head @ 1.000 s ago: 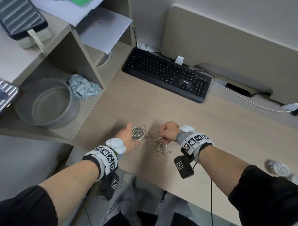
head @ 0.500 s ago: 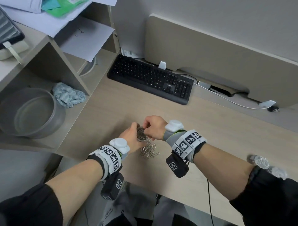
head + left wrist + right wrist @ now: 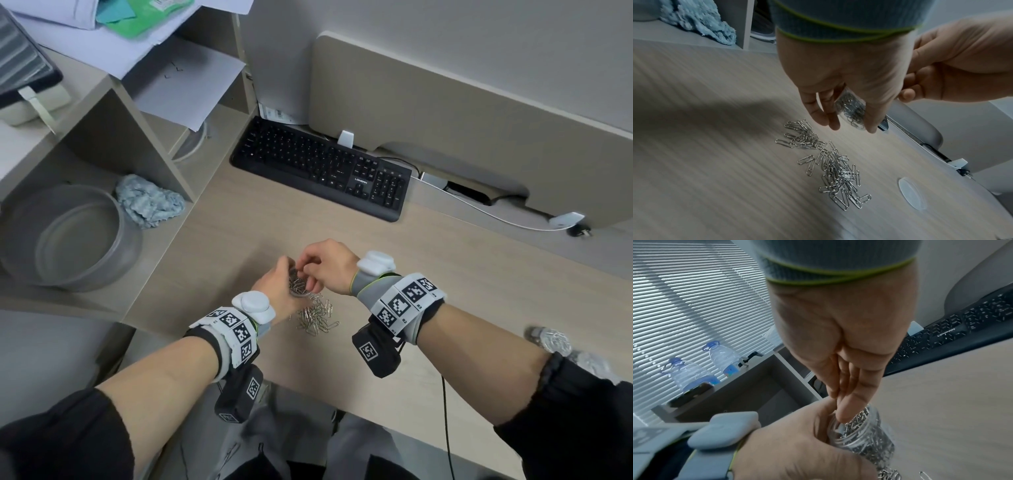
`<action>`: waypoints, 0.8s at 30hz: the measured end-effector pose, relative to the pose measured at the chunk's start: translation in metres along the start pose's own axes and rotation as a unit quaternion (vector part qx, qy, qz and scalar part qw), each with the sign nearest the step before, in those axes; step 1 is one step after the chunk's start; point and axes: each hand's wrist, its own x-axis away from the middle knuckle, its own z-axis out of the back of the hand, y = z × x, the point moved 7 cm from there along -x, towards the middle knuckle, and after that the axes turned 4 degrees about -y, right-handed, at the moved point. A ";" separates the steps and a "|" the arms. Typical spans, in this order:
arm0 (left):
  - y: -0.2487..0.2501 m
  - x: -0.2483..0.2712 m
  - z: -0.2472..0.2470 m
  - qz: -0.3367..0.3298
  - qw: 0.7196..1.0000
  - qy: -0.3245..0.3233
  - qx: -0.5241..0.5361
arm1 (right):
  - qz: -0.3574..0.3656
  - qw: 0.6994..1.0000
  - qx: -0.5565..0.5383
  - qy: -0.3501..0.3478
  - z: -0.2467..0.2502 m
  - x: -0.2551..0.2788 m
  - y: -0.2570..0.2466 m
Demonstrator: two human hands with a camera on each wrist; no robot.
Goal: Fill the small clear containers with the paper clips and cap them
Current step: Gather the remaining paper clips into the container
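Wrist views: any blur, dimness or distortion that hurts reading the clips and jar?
Left wrist view: dim, a hand shadow across the desk, yet the loose paper clips read crisply. Right wrist view: brighter, but the left hand up close is soft and the jar slightly blurred. Head view: wide-angle bending at the edges, filled containers smeared.

Bare desk (image 3: 239, 240) lies open ahead of the left hand (image 3: 274, 291) and the right hand (image 3: 329, 265), up to the keyboard (image 3: 322, 171). Loose paper clips (image 3: 317, 317) lie just beneath them. A shelf (image 3: 161, 161) with bowl (image 3: 68, 240) and cloth (image 3: 147, 202) blocks the left; two filled jars (image 3: 551, 341) stand far right.
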 end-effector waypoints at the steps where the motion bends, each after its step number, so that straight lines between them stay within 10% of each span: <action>1: -0.001 0.000 0.000 0.003 1.000 0.002 0.000 | 0.004 1.000 0.002 0.006 0.000 -0.001 0.000; 8: -0.023 0.007 0.009 0.036 0.999 0.023 -0.010 | -0.096 0.992 0.005 0.077 0.019 -0.008 0.053; 14: -0.044 0.016 0.021 0.057 0.997 0.043 -0.004 | -0.253 0.950 0.179 -0.050 -0.008 -0.007 0.125; 24: -0.074 0.027 0.020 0.079 0.996 0.031 -0.013 | -0.199 0.980 -0.013 0.010 -0.053 -0.031 0.101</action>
